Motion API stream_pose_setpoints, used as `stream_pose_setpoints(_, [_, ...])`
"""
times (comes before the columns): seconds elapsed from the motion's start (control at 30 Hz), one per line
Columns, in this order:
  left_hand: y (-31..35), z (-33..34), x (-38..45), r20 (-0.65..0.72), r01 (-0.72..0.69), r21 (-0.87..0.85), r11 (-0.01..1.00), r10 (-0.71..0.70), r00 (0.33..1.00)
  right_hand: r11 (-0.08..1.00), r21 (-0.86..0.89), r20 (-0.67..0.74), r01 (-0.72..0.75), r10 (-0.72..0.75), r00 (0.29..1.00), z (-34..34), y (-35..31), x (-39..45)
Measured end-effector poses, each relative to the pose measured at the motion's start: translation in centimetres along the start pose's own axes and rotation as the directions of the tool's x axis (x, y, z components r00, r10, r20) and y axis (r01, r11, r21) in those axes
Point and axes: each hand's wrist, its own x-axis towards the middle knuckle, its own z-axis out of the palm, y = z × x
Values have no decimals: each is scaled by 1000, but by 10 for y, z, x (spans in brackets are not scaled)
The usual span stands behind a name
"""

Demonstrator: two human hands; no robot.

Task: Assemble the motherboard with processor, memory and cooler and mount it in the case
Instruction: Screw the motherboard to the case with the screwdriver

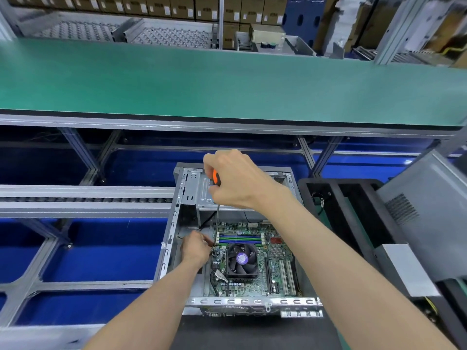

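Gripping the orange-and-black handle of a long screwdriver (215,190), the right hand (237,180) is sitting in the middle of the frame with its fingers curled tight round the handle, so most of the handle is getting covered and only a strip of orange is peeking out. The thin metal shaft is running almost straight down into the open grey metal computer case (166,248) in the lower centre. Its tip is hard to make out, since it's disappearing right by the left hand (195,250).

That left hand is reaching down inside the case at the left edge of the green motherboard (252,261), fingers bunched together near the shaft's lower end. Can't tell if they're pinching a screw, the shaft or nothing; that spot is too small and shadowed.

The motherboard is lying flat in the case with the black fan cooler (241,260) sitting on it, purple sticker on the hub, and the blue and green memory slots (239,239) just above the cooler. The right forearm is crossing over the case's right side and hiding part of that wall.

A grey perforated side panel (424,223) is leaning at the right edge, partly cut off by the frame. A green-topped bench (227,84) is stretching across the upper half.
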Motion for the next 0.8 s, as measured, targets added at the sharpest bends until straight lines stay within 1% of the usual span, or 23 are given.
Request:
stream_pose_setpoints(0.1, [0, 2, 1, 0, -16, 20, 1000, 16, 1000, 999, 21, 16, -34, 33, 999, -5, 4, -2])
stream_pose_setpoints(0.27, [-2, 4, 1, -16, -6, -47, 999, 6, 1000, 998, -3, -59, -67, 66, 996, 2, 6, -3])
stream_pose_setpoints(0.33, [-2, 5, 1, -10, 27, -138, 990, -29, 1000, 995, -24, -67, -92, 90, 994, 4, 6, -4])
stream_pose_setpoints(0.4, [-2, 6, 3, -2, 75, -258, 963, -78, 997, 996, -40, -38, -80, 79, 996, 1, 7, -3])
stream_pose_setpoints(0.5, [0, 7, 6, 26, 147, -475, 868, -153, 988, 998, -25, 15, -60, 61, 998, -5, 9, -2])
stream_pose_setpoints(0.57, [3, 6, 7, 56, 182, -575, 798, -184, 981, 998, -44, 3, -37, 37, 999, -4, 9, -2])
stream_pose_setpoints(0.6, [5, 6, 7, 59, 194, -597, 778, -198, 978, 998, -62, -14, -21, 20, 1000, -2, 9, -2])
stream_pose_setpoints(0.67, [7, 4, 8, 35, 201, -596, 777, -225, 974, 996, -79, -43, -39, 36, 998, 3, 6, -3])
stream_pose_setpoints(0.73, [7, 3, 9, 13, 200, -587, 785, -237, 971, 995, -84, -29, -54, 52, 998, 1, 3, -2])
stream_pose_setpoints(0.8, [7, 2, 10, 1, 194, -580, 791, -238, 971, 995, -96, 20, -21, 23, 1000, -6, 2, -1])
